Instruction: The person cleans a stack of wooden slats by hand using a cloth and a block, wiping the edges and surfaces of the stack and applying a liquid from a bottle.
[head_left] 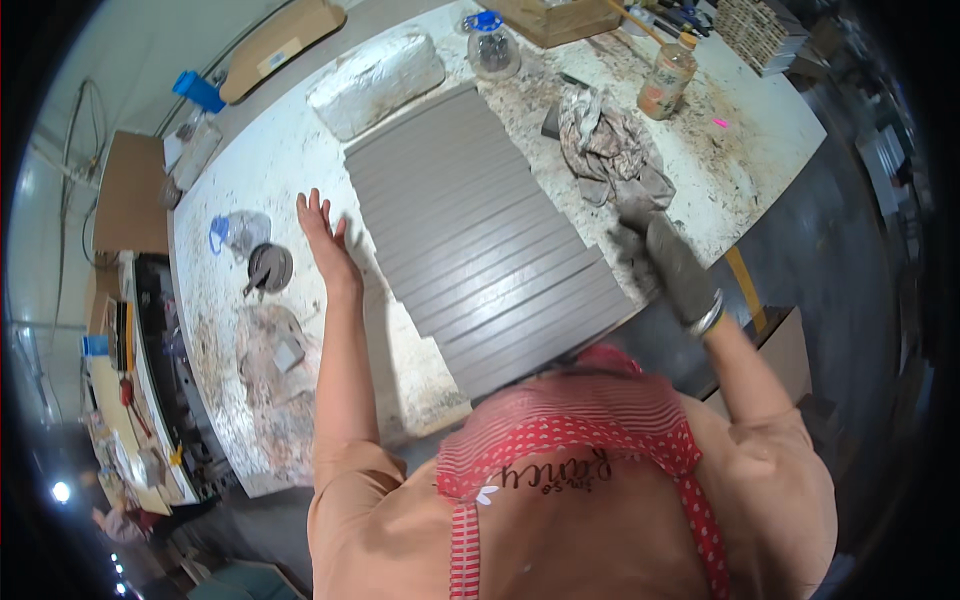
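A grey panel of narrow, stepped strips (480, 230) lies on the white table in front of me, its surface shining toward the near end. My left hand (328, 245) is bare and open, fingers apart, just beside the panel's left edge. On the other side, my right hand (675, 270) wears a grey glove and is off the panel's right edge. Motion smears its fingers, so I cannot tell whether they hold anything. Just beyond the gloved hand is a crumpled, stained rag (610, 150) with a dark flat piece partly under it.
A wrapped white block (378, 85) lies along the panel's far end. Around the stained table (215, 340) are a clear jug with a blue top (494, 50), a bottle (668, 78), a round dark tin (270, 266), a soiled cloth (268, 355) and a wooden box (550, 22).
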